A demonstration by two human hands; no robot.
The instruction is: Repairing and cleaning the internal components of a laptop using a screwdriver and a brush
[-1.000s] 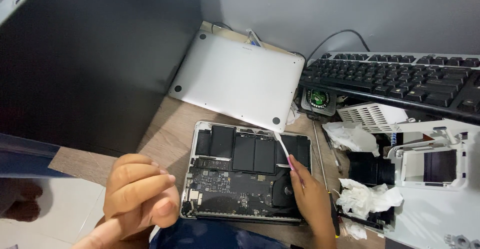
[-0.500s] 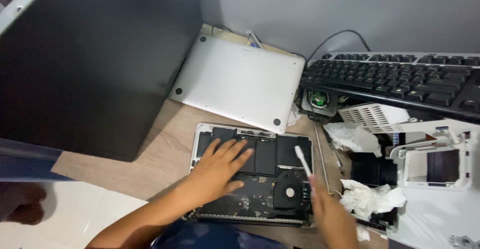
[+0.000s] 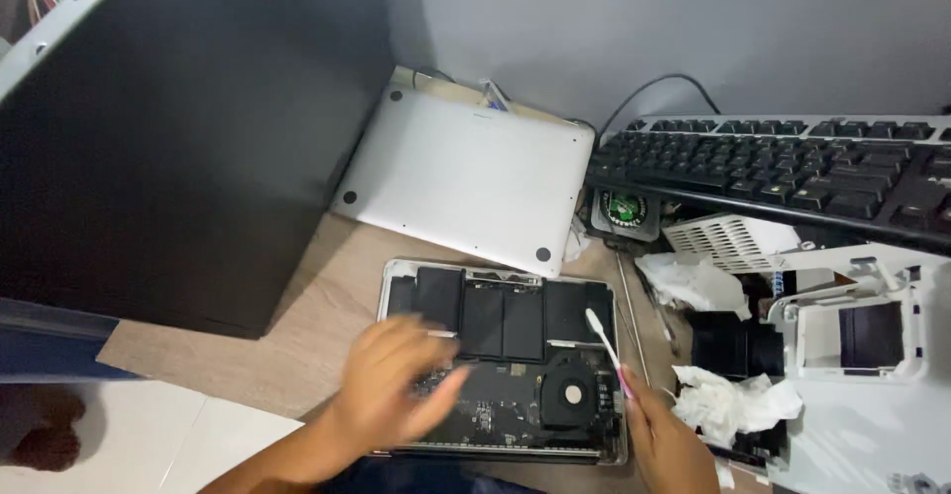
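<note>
Ahead of me rises a plain grey wall (image 3: 693,18), evenly lit, with no window in sight. To my left stands a big black cabinet side (image 3: 178,137), its pale edge running slantwise at the top. My counter (image 3: 327,306) is light wood-grain, and past its near-left corner I see a white tiled floor (image 3: 149,435) below.
</note>
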